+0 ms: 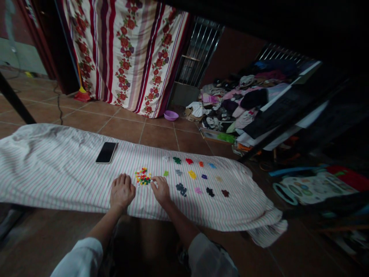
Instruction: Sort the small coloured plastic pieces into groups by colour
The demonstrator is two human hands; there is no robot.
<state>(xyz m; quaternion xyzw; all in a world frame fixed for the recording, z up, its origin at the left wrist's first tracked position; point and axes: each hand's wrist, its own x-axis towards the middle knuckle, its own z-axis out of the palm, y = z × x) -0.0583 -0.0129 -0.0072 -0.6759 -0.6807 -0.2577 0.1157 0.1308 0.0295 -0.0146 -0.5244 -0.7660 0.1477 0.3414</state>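
A mixed pile of tiny coloured pieces (pixel 143 177), mostly red, yellow, green and white, lies on a striped cloth (pixel 77 181). My right hand (pixel 161 189) is at the pile's right edge, thumb and forefinger together in a pinch. What sits between those fingertips, if anything, is too small to make out. Left of the pile, my left hand (pixel 122 191) rests on the cloth with its fingers curled in. Small single-colour groups spread to the right, among them yellow pieces (pixel 192 174), dark grey pieces (pixel 181 189), dark green pieces (pixel 177 160) and black pieces (pixel 210 191).
A phone (pixel 106 152) lies on the cloth, left of the pile. Beyond the covered surface are a tiled floor (pixel 127 125), a purple basin (pixel 171 115), a broom (pixel 82 94) and a floral curtain (pixel 123 50). Heaped clothes (pixel 230 100) stand at the back right.
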